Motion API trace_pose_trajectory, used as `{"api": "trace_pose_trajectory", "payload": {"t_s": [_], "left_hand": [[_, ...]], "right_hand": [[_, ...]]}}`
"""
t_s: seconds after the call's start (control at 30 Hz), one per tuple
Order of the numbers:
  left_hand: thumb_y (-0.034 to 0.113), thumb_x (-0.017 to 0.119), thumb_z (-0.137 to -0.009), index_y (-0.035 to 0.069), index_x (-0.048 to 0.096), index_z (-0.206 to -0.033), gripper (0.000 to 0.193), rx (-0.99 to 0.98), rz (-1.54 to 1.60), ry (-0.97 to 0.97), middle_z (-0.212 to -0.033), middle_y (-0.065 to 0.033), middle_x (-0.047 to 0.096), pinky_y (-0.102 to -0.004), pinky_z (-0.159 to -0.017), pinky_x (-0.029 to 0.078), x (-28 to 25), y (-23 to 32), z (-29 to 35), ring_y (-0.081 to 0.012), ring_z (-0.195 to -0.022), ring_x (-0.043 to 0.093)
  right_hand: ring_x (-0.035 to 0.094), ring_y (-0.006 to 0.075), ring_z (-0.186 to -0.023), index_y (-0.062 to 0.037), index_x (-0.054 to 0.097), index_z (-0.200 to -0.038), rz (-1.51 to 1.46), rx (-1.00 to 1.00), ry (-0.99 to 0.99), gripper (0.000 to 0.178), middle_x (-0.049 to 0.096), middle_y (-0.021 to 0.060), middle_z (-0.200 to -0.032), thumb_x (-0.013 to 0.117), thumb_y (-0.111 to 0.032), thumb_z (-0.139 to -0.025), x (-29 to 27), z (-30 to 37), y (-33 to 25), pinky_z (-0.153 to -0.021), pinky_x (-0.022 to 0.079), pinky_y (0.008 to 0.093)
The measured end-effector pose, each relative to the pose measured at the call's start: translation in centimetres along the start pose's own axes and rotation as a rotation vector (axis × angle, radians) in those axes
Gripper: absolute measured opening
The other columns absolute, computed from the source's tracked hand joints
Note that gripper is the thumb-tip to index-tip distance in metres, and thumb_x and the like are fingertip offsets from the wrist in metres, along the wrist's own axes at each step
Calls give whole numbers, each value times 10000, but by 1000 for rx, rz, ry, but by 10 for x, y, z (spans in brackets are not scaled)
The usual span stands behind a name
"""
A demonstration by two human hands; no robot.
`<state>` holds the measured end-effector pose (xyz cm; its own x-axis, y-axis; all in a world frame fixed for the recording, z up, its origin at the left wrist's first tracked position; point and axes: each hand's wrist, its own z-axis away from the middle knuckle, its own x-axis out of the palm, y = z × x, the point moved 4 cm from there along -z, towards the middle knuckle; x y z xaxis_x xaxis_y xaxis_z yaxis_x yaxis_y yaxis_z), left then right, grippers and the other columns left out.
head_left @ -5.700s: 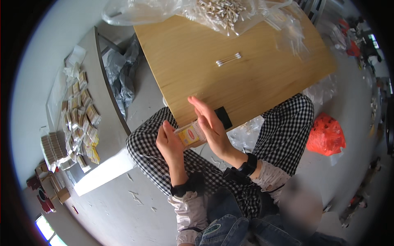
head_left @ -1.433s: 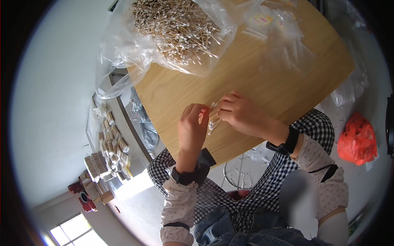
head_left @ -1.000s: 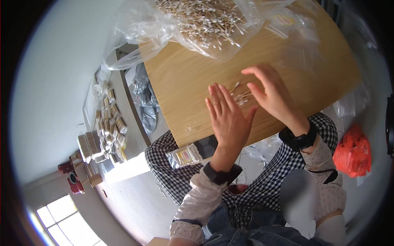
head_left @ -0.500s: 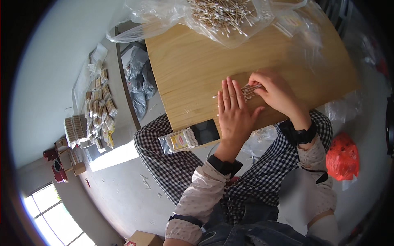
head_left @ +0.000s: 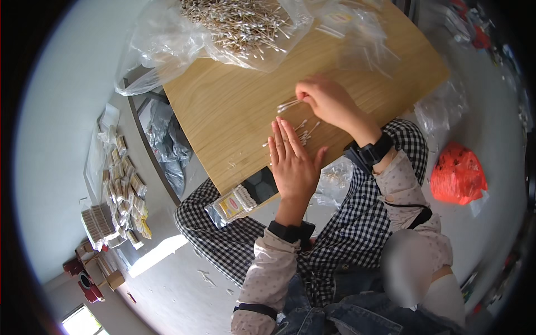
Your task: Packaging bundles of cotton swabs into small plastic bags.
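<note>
A: Let's take the tabletop's middle as our dial. At eleven o'clock we have the big clear bag [head_left: 159,47], loaded with heaped swabs [head_left: 237,25].

B: And at seven, on the near edge, we've got a small clear packet [head_left: 230,206], yellow label up, a row of white-tipped swabs inside, right by a dark pad [head_left: 261,185].

A: Flat, clear sleeves [head_left: 363,50] lie at half past one; we can't tell whether anything is in them.

B: Now the hands! We see the right hand [head_left: 329,103] with thumb and fingers clamped on a few pinched swabs [head_left: 287,105], their white ends poking out towards nine.

A: The left hand [head_left: 295,173] is palm down, fingers straight and side by side, thumb spread, gripping nothing we can see. Loose swabs [head_left: 306,133] lie on the wooden table [head_left: 212,106] at its fingertips, and it blocks our view of some.

B: Further out, we spot a red bag [head_left: 458,174] at four, grey plastic [head_left: 167,142] at half past eight, and heaped packets [head_left: 123,190] at eight.
</note>
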<state>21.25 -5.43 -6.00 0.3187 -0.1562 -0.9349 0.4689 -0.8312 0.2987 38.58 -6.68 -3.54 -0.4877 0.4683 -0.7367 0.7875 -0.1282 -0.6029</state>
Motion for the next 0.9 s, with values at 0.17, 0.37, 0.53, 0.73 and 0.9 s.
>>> {"api": "trace_pose_trajectory", "payload": {"t_s": [0.17, 0.37, 0.53, 0.73, 0.9], "left_hand": [[612, 516, -958, -136, 153, -1534, 1012, -42, 1, 11, -1599, -322, 231, -509, -1229, 183, -4, 0, -2, -411, -1526, 187], [664, 483, -947, -147, 220, -1515, 1024, -19, -70, -19, -1596, -325, 234, -507, -1228, 188, -4, -6, -5, -413, -1521, 197], [681, 483, -938, -153, 235, -1508, 1040, 8, -96, -20, -1593, -325, 241, -508, -1225, 195, -2, -5, -8, -411, -1516, 213], [678, 497, -933, -147, 223, -1514, 1046, -5, -97, -16, -1598, -315, 242, -506, -1225, 195, -2, -6, -7, -400, -1518, 215], [661, 513, -936, -134, 195, -1529, 1041, -13, -33, 4, -1602, -308, 237, -494, -1230, 191, -1, -6, -7, -389, -1523, 205]], "right_hand": [[625, 303, -811, -28, 614, -886, -97, -19, -312, 58, 650, 96, -886, 643, -14, -838, 25, 4, -28, -712, 498, 396], [640, 268, -828, -42, 615, -947, -118, 10, -283, 123, 663, 72, -906, 660, -43, -833, -12, 25, -22, -717, 508, 366], [642, 263, -828, -49, 608, -986, -114, 17, -255, 162, 669, 73, -936, 664, -36, -835, 0, 24, -19, -709, 508, 363], [639, 268, -819, -53, 619, -920, -146, 16, -274, 93, 667, 69, -921, 671, -50, -842, -3, 23, -20, -698, 503, 379], [627, 298, -793, -49, 601, -846, 59, -91, -252, 72, 639, 66, -855, 668, -73, -852, 0, 23, -24, -680, 495, 406]]}}
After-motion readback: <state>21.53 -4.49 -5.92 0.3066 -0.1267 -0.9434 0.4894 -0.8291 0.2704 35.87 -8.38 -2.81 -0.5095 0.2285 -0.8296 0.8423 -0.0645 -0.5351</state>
